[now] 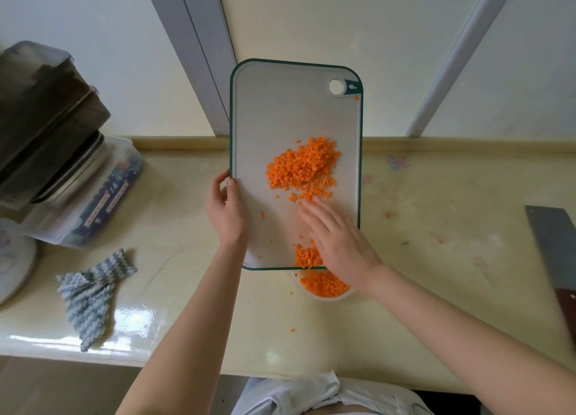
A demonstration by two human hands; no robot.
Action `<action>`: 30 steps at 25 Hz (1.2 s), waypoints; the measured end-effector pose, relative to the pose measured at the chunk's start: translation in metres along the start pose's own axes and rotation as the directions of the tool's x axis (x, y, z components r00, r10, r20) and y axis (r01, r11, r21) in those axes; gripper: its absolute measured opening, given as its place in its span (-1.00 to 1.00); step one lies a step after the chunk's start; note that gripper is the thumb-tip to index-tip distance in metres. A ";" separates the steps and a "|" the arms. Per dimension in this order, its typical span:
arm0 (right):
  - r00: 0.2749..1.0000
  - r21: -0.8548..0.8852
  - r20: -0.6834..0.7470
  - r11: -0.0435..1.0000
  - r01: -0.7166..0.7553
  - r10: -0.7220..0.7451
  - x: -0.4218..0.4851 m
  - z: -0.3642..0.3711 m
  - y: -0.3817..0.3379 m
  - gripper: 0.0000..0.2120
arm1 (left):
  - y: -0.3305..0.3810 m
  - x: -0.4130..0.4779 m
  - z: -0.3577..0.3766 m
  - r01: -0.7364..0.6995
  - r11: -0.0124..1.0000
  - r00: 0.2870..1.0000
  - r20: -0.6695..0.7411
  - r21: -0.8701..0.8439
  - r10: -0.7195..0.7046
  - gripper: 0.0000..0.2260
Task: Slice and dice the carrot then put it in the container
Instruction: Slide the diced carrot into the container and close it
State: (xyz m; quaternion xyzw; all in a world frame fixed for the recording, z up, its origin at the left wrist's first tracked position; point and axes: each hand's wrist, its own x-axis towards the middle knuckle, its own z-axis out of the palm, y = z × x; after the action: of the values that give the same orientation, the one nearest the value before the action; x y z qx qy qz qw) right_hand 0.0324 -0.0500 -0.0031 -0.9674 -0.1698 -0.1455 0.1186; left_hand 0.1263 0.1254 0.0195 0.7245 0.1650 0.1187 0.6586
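Observation:
A white cutting board (280, 118) with a green rim is lifted and tilted over the counter. My left hand (226, 209) grips its left edge. A heap of diced carrot (304, 165) lies on the board's middle, and a smaller clump (307, 255) sits at its near edge. My right hand (336, 240) lies flat on the board with straight fingers, touching the dice. Below the board's near edge stands a small clear container (324, 285), partly hidden by the board and my wrist, with diced carrot inside.
A cleaver (554, 252) lies on the counter at the far right. A blue-striped cloth (90, 293) lies at the left, beside stacked plastic boxes (62, 165). A few carrot bits are scattered on the counter (436, 258). The wall rises behind.

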 end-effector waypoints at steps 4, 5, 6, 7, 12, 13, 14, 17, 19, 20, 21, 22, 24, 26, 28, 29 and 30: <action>0.993 -0.029 0.040 0.994 -0.110 0.111 0.070 -0.019 0.012 -0.51 | 0.001 -0.001 -0.001 -0.002 1.000 1.000 0.002 -0.009 0.002 -0.87; 0.989 -0.041 0.076 0.991 -0.127 0.130 0.080 -0.022 0.017 -0.49 | 0.001 -0.001 -0.001 -0.003 1.000 1.000 0.003 -0.010 0.003 -0.87; 0.983 -0.046 0.111 0.989 -0.141 0.146 0.086 -0.023 0.022 -0.48 | 0.001 -0.001 -0.001 -0.006 1.000 1.000 0.006 -0.011 0.006 -0.87; 0.978 -0.039 0.136 0.988 -0.152 0.156 0.089 -0.023 0.025 -0.48 | 0.001 -0.001 -0.001 -0.007 1.000 1.000 0.011 -0.012 0.007 -0.86; 0.980 -0.007 0.149 0.991 -0.130 0.130 0.062 -0.012 0.023 -0.50 | 0.000 0.002 0.000 0.000 1.000 1.000 0.023 -0.017 0.001 -0.87; 0.980 -0.025 0.150 0.991 -0.130 0.132 0.052 -0.009 0.021 -0.49 | 0.000 0.002 0.000 0.004 1.000 1.000 0.025 -0.014 -0.004 -0.87; 0.978 -0.042 0.156 0.990 -0.131 0.136 0.043 -0.006 0.020 -0.48 | -0.001 0.002 0.001 0.010 1.000 1.000 0.026 -0.011 -0.010 -0.87; 0.975 -0.074 0.179 0.990 -0.121 0.132 0.021 -0.001 0.017 -0.46 | -0.002 0.003 0.002 0.008 1.000 1.000 0.029 -0.002 -0.008 -0.88; 0.974 -0.088 0.187 0.990 -0.112 0.127 0.009 0.002 0.014 -0.47 | -0.003 0.004 0.002 0.009 1.000 0.999 0.032 0.008 -0.009 -0.88; 0.973 -0.089 0.195 0.990 -0.105 0.121 0.004 0.003 0.013 -0.47 | -0.004 0.004 0.002 0.013 1.000 0.999 0.031 0.010 -0.014 -0.88; 0.971 -0.075 0.208 0.992 -0.102 0.115 0.000 0.003 0.011 -0.47 | -0.004 0.005 0.002 0.017 1.000 0.999 0.031 0.010 -0.017 -0.88; 0.970 -0.043 0.215 0.994 -0.104 0.111 -0.003 0.003 0.010 -0.48 | -0.005 0.005 0.002 0.017 1.000 0.999 0.032 0.009 -0.018 -0.88; 0.977 0.038 0.184 0.992 -0.120 0.111 -0.001 -0.004 0.011 -0.51 | -0.005 0.005 0.002 0.014 1.000 0.999 0.036 0.004 -0.014 -0.88; 0.987 0.077 0.111 0.989 -0.129 0.120 0.013 -0.014 0.018 -0.54 | -0.004 0.005 0.003 0.011 1.000 0.999 0.036 0.003 -0.011 -0.88; 0.988 0.062 0.066 0.987 -0.147 0.143 0.035 -0.024 0.026 -0.55 | -0.004 0.005 0.002 0.006 1.000 0.999 0.037 -0.004 -0.006 -0.87; 0.983 0.052 0.070 0.984 -0.173 0.169 0.047 -0.028 0.032 -0.54 | -0.004 0.005 0.002 0.005 1.000 0.999 0.039 -0.007 -0.005 -0.87; 0.975 0.044 0.099 0.978 -0.205 0.200 0.059 -0.030 0.039 -0.52 | -0.004 0.004 0.002 0.006 1.000 0.999 0.041 -0.006 -0.006 -0.87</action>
State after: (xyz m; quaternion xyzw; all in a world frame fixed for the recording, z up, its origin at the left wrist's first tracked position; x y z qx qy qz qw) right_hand 0.0921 -0.0767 0.0364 -0.9819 -0.0795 -0.0823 0.1509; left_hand 0.1308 0.1257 0.0155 0.7242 0.1533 0.1026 0.6644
